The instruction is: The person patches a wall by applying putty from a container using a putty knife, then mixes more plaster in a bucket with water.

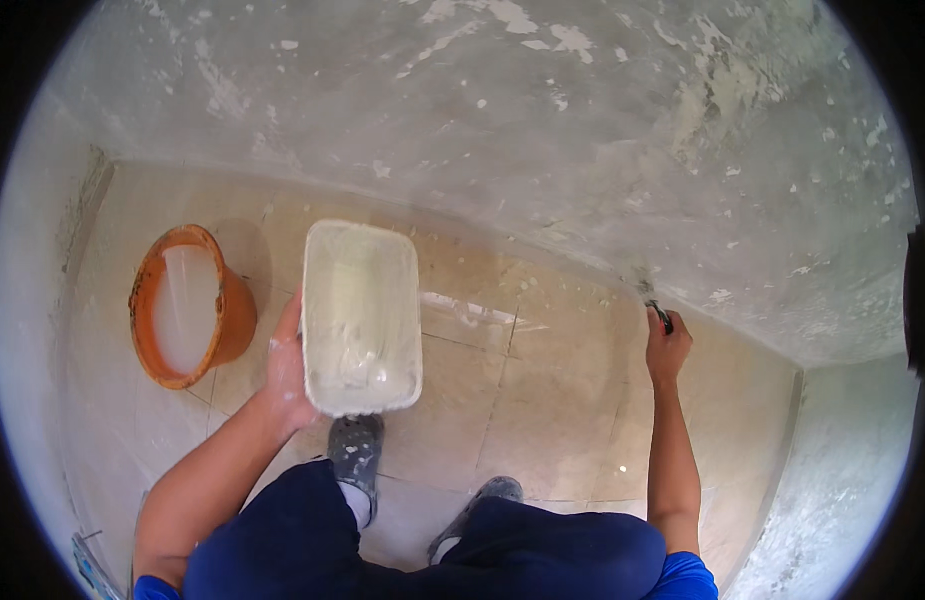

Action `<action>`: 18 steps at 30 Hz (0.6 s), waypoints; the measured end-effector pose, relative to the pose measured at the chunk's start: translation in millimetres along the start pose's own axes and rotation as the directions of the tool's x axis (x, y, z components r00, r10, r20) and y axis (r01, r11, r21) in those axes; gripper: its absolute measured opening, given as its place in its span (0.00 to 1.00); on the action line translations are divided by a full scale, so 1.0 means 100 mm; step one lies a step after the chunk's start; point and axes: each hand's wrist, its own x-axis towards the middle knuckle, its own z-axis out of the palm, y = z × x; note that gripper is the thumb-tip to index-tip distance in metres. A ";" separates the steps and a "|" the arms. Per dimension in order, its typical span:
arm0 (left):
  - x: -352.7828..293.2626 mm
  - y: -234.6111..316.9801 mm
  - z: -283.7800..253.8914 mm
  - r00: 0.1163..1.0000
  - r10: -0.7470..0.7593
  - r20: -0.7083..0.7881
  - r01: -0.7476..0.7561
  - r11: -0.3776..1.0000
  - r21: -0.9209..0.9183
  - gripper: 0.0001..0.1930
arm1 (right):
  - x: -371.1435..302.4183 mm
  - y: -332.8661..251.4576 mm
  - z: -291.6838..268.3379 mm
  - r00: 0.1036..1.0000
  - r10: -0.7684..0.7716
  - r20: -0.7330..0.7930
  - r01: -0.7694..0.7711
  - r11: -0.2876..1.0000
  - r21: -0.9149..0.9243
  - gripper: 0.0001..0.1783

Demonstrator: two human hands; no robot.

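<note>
My left hand point(289, 378) is closed on the left side of a white rectangular tub point(419, 325), holding it up over the floor. Whitish paste coats the inside of the tub, wet and shiny toward its near end. Out to the right, my right hand point(669, 352) grips the dark handle of a scraper-like tool point(659, 314). The tool's far end meets the foot of the grey wall point(583, 150); its blade is blurred against the wall, so its exact shape is hard to make out.
An orange bucket point(240, 322) of cloudy whitish liquid stands on the tiled floor point(543, 400) at the left. Pale flecks lie along the wall's foot. My feet, in grey clogs point(358, 445), are just below the tub. Side walls rise at left and right point(833, 470).
</note>
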 end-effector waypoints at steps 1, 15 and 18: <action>0.06 0.00 0.03 1.000 0.011 -0.014 -0.011 1.000 0.009 0.41 | 0.03 -0.18 -0.02 1.000 -0.012 0.003 0.012 1.000 -0.008 0.18; 1.28 -0.45 0.20 0.972 -0.197 0.126 0.184 0.978 0.102 0.43 | 0.00 -1.36 1.06 0.895 -0.241 0.374 0.156 0.957 0.244 0.15; 1.36 -0.48 0.25 0.961 -0.216 0.175 0.194 0.972 0.131 0.43 | -0.09 -1.01 0.88 0.946 -0.181 0.268 0.131 0.972 0.194 0.13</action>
